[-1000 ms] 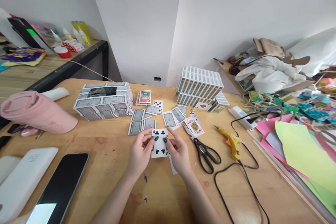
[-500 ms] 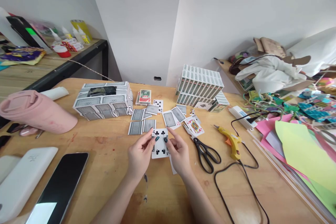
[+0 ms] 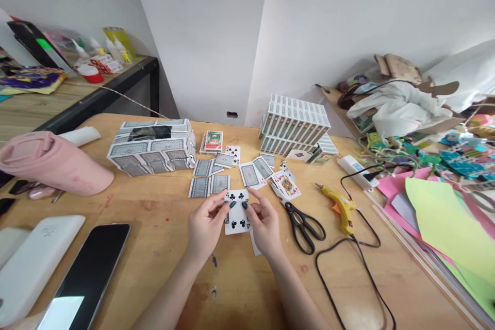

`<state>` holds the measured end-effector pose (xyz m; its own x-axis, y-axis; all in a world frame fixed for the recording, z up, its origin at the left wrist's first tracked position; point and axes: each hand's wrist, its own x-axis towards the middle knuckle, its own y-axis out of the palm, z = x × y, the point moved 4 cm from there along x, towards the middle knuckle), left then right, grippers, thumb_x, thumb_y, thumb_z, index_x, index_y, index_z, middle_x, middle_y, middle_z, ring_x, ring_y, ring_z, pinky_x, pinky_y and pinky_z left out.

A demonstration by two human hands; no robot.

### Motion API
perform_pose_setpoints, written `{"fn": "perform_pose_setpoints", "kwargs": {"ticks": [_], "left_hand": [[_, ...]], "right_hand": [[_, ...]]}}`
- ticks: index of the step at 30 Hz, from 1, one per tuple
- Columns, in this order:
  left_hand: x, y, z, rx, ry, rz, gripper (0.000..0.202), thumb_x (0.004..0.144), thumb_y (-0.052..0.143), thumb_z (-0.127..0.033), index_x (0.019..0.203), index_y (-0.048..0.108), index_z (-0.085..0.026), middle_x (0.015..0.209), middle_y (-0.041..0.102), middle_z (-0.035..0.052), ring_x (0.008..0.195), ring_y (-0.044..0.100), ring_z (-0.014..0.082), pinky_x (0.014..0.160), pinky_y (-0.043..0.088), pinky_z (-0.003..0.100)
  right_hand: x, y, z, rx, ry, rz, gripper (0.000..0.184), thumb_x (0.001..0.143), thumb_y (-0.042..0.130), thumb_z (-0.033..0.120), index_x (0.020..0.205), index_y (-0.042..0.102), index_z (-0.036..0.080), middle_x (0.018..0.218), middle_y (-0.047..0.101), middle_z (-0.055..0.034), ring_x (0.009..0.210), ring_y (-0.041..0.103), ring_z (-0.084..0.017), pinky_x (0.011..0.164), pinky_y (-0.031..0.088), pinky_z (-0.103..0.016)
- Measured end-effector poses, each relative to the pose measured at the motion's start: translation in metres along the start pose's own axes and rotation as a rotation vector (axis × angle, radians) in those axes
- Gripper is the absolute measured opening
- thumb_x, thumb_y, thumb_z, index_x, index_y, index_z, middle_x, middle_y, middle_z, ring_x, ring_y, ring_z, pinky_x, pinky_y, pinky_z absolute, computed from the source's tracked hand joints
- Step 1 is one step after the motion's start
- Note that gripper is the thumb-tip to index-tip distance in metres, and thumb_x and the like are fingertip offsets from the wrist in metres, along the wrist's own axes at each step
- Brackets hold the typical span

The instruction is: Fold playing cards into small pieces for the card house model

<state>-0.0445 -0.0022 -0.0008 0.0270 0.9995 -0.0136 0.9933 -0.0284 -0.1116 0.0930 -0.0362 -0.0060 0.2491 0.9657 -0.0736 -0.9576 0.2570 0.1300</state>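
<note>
A four of clubs playing card [image 3: 236, 211] faces me, held at both sides over the table. My left hand [image 3: 206, 224] pinches its left side, thumb on the face and fingers behind. On the right side my right hand [image 3: 265, 224] grips it the same way. Patterned pieces with card-back print show at the card's side edges. Part of another white card [image 3: 254, 242] lies beneath the right hand. Just beyond are face-down cards [image 3: 200, 187] and a face-up king card [image 3: 286, 184]. Black-handled scissors [image 3: 305, 227] rest right of my right hand.
A card-covered box [image 3: 151, 147] stands back left, near red and green card packs [image 3: 213, 140]. Stacked card boxes [image 3: 296, 121] rise behind. A yellow glue gun [image 3: 342, 209] with its cord lies right. A pink tumbler [image 3: 58, 162], phone [image 3: 87, 273] and coloured paper [image 3: 452, 221] flank the table.
Both hands keep their hold on the four of clubs. The card and hands have shifted very slightly; the rest of the table looks the same.
</note>
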Motion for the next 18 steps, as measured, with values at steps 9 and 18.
{"fn": "perform_pose_setpoints", "kwargs": {"ticks": [9, 18], "left_hand": [[0.0013, 0.0015, 0.0018, -0.059, -0.078, 0.028, 0.040, 0.072, 0.063, -0.035, 0.104, 0.059, -0.013, 0.094, 0.070, 0.0112, 0.084, 0.067, 0.0206, 0.076, 0.055, 0.033], [0.0004, 0.0007, 0.0002, -0.058, -0.076, 0.033, 0.038, 0.072, 0.063, -0.036, 0.102, 0.059, -0.013, 0.094, 0.070, 0.0113, 0.084, 0.067, 0.0214, 0.076, 0.056, 0.034]], "right_hand": [[0.0006, -0.0013, -0.0015, 0.002, 0.019, -0.006, 0.049, 0.079, 0.055, 0.040, 0.120, 0.048, 0.013, 0.053, 0.042, 0.0070, 0.046, 0.033, -0.007, 0.044, 0.029, -0.019], [0.0010, -0.0010, -0.0001, -0.008, 0.028, 0.002, 0.051, 0.078, 0.056, 0.044, 0.118, 0.048, 0.014, 0.053, 0.042, 0.0065, 0.046, 0.035, -0.008, 0.044, 0.030, -0.020]]}}
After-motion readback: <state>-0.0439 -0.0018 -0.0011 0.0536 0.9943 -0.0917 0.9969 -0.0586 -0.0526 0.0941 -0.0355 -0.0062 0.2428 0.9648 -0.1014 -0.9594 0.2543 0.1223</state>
